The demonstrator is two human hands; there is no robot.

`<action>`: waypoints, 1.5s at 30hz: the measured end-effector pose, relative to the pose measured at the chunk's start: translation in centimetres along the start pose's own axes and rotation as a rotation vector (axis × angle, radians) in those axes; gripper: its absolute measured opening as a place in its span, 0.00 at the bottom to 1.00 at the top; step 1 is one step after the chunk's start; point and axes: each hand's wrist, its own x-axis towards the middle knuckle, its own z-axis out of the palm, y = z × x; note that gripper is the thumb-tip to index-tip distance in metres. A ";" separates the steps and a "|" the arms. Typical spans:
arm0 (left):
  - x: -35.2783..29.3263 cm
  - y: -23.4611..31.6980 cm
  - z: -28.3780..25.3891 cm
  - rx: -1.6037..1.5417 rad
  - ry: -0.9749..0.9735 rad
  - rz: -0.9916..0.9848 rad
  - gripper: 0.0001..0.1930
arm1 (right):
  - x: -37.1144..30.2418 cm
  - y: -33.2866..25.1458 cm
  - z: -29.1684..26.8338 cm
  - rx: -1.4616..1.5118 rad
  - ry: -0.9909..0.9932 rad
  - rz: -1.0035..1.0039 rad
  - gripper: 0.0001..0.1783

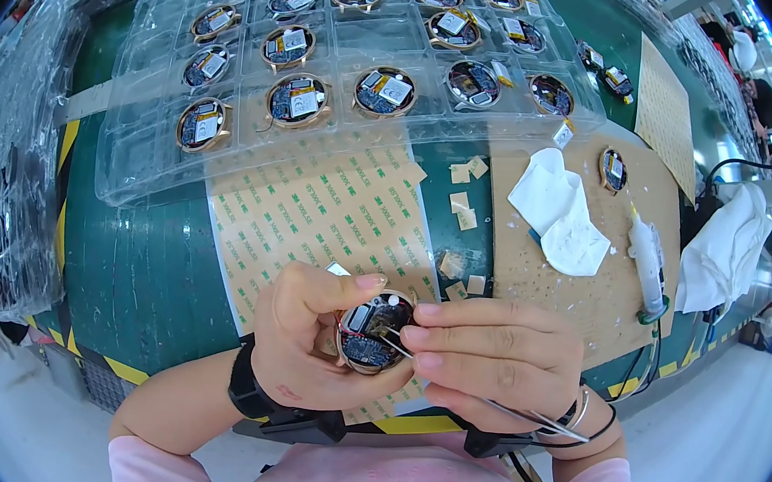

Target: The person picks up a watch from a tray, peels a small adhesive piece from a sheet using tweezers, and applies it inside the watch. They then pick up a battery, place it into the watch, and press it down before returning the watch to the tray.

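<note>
The left hand (302,350) is curling around an open watch case (364,351), its thumb lying along the upper rim, probably to brace the case while leaving its interior exposed. The right hand (506,355) is pinching a pair of steel tweezers (400,347) with fingers drawn together, the tips angling into the case; so slim a tool presumably suits such small parts. The case is sitting above the near edge of the desk (136,260), close to the wearer's body, likely for a clear view.

Beyond it, a clear plastic tray (140,184) is carrying other open cases in separate pockets, apparently to prevent knocking. A tan patterned sheet (314,200) is lying just beyond the hands, perhaps for easy reach, with small tan squares (462,214) scattering beside it. A cardboard sheet (533,291) is supporting a white corded tool (647,266), possibly protecting the surface.

The left fingers are mostly hiding beneath the case, the right fingers are masking the tweezers' middle, and whether the tips are gripping anything is impossible to tell. The tray's far end is running out of view.
</note>
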 end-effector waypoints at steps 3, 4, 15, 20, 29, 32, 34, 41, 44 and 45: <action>0.0 -0.3 0.1 0.010 0.003 0.007 0.34 | -0.2 0.2 0.2 -0.054 -0.002 -0.029 0.13; 0.1 -0.3 0.1 0.024 0.004 0.017 0.34 | -0.2 0.3 0.3 -0.052 -0.002 -0.029 0.13; -0.1 -0.3 -0.1 0.023 0.008 -0.004 0.35 | -0.2 -0.7 0.6 -0.336 -0.069 -0.134 0.16; -0.4 0.2 -0.1 0.033 -0.007 -0.035 0.35 | -0.2 -0.9 0.6 -0.367 -0.056 -0.099 0.15; 0.1 0.0 0.1 0.044 0.027 -0.001 0.34 | -0.5 -0.2 0.7 -0.068 0.020 -0.037 0.15; -0.2 -0.3 0.2 0.040 0.022 -0.007 0.35 | -0.6 0.0 0.7 -0.098 0.004 -0.041 0.16; -0.3 -0.4 0.2 0.040 0.020 -0.011 0.35 | -0.6 0.1 0.7 -0.126 -0.003 -0.064 0.16; -0.6 -0.7 0.3 0.040 0.009 -0.022 0.35 | -0.7 -0.1 0.8 -0.264 -0.048 -0.124 0.14; -0.7 -0.6 0.4 -0.006 0.028 -0.056 0.35 | -0.6 -0.8 1.1 -0.370 -0.059 -0.148 0.13; -0.7 -0.6 0.4 -0.033 0.035 -0.073 0.35 | -0.7 -0.8 1.4 -0.375 -0.040 -0.154 0.13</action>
